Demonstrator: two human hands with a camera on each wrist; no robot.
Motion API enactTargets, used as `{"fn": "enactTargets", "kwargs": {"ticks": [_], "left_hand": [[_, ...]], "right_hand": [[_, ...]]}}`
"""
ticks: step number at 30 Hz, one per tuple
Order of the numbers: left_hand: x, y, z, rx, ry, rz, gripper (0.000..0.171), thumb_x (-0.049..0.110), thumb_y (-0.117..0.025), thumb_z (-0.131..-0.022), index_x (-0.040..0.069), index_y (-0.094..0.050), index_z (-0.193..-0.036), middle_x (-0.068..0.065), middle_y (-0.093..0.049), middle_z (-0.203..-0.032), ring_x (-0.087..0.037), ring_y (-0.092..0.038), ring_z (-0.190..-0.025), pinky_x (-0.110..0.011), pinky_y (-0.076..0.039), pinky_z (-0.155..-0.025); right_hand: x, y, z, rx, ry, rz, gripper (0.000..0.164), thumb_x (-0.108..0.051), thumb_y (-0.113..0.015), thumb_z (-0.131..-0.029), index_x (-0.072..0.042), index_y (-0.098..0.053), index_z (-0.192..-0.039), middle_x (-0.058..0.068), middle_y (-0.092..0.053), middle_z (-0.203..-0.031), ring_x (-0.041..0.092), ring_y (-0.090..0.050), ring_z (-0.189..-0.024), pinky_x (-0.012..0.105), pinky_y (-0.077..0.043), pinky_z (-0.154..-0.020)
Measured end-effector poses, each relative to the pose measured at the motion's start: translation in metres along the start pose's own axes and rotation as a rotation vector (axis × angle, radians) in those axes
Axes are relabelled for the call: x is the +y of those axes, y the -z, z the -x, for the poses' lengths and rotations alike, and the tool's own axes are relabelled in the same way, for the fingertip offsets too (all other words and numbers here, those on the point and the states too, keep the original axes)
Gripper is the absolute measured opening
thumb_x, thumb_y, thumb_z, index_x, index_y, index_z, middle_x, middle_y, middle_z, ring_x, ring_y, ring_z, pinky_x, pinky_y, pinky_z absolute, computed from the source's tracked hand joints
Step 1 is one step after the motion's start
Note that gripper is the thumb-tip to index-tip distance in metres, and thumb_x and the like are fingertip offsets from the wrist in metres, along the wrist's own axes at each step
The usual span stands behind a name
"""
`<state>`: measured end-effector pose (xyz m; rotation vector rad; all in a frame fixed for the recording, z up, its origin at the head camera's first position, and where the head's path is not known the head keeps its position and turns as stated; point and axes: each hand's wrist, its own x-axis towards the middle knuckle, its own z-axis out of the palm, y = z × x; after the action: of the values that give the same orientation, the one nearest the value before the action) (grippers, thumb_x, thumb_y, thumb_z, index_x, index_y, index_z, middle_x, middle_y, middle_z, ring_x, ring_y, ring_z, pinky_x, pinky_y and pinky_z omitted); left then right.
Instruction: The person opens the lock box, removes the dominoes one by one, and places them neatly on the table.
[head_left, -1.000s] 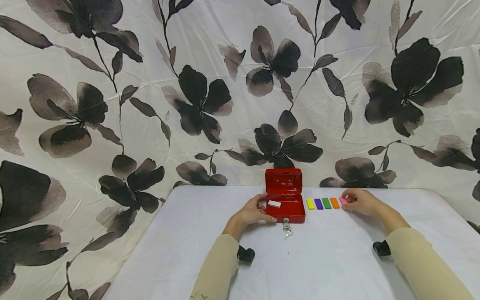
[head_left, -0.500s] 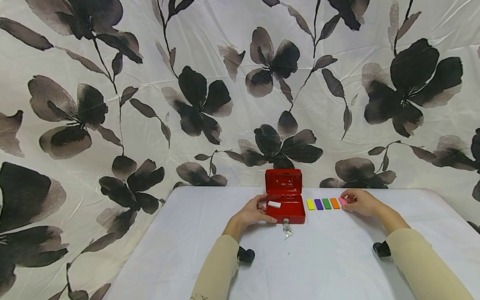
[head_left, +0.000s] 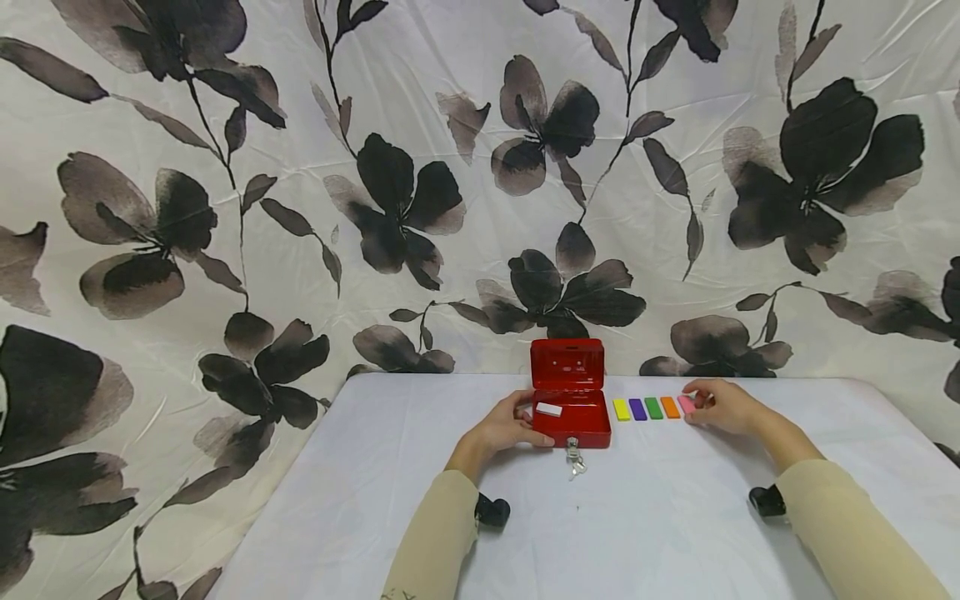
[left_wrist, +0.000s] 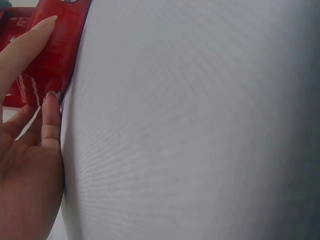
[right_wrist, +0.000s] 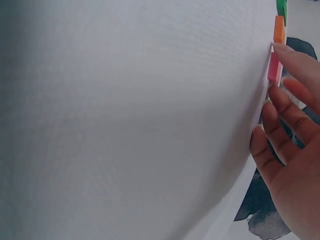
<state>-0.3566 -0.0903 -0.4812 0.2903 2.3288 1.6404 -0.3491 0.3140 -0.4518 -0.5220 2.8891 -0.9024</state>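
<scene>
A red metal cash box (head_left: 592, 437) stands with its lid raised, keys (head_left: 575, 463) hanging from the front lock. My left hand (head_left: 504, 423) grips its left front corner, thumb on the front face and fingers along the side, as the left wrist view shows too. My right hand (head_left: 729, 408) is at a pink block (head_left: 686, 405), the right end of a row. In the right wrist view its thumb and fingers lie loosely around the pink block (right_wrist: 273, 69); light contact cannot be told. Left of it lie orange (head_left: 671, 407), green (head_left: 654, 408), purple (head_left: 637, 409) and yellow (head_left: 622, 410) blocks.
A small white block or label (head_left: 549, 409) shows at the left inside the box. White cloth covers the table (head_left: 645, 517). Behind its far edge hangs a flower-print curtain (head_left: 465, 208). Dark wrist cameras (head_left: 492, 511) sit under both forearms.
My right hand has shifted slightly right and its thumb has dropped off the pink block, which shows more fully and lies in line with the row. The left hand stays on the box.
</scene>
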Motion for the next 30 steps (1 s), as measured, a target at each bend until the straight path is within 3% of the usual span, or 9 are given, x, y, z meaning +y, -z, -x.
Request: {"fn": "enactTargets", "kwargs": {"ticks": [7,15,30], "left_hand": [[-0.002,-0.001,0.001,-0.004,0.007,-0.007,0.091,0.012,-0.092,-0.075,0.012,-0.044,-0.152,-0.01,-0.06,-0.103,-0.023,-0.057,-0.094,-0.035,-0.051,-0.088],[-0.003,0.001,-0.002,-0.007,0.009,-0.01,0.092,0.015,-0.092,-0.075,0.014,-0.044,-0.152,-0.009,-0.061,-0.104,-0.023,-0.057,-0.095,-0.037,-0.052,-0.089],[-0.003,0.0,-0.003,0.004,0.014,-0.011,0.09,0.015,-0.092,-0.074,0.013,-0.045,-0.151,-0.01,-0.06,-0.105,-0.023,-0.056,-0.098,-0.037,-0.054,-0.089]], "right_hand": [[0.0,0.003,0.006,-0.002,0.021,0.063,0.056,-0.016,-0.081,-0.087,0.011,-0.056,-0.129,0.009,-0.061,-0.097,0.022,-0.055,-0.085,0.041,-0.049,-0.079],[-0.016,0.012,0.015,0.026,0.087,0.128,0.057,-0.017,-0.082,-0.086,0.01,-0.057,-0.13,0.015,-0.064,-0.103,0.029,-0.059,-0.09,0.047,-0.052,-0.081],[-0.062,0.003,0.015,0.065,0.196,0.088,0.049,-0.018,-0.08,-0.088,0.004,-0.062,-0.128,0.014,-0.065,-0.107,0.031,-0.06,-0.096,0.048,-0.053,-0.082]]}}
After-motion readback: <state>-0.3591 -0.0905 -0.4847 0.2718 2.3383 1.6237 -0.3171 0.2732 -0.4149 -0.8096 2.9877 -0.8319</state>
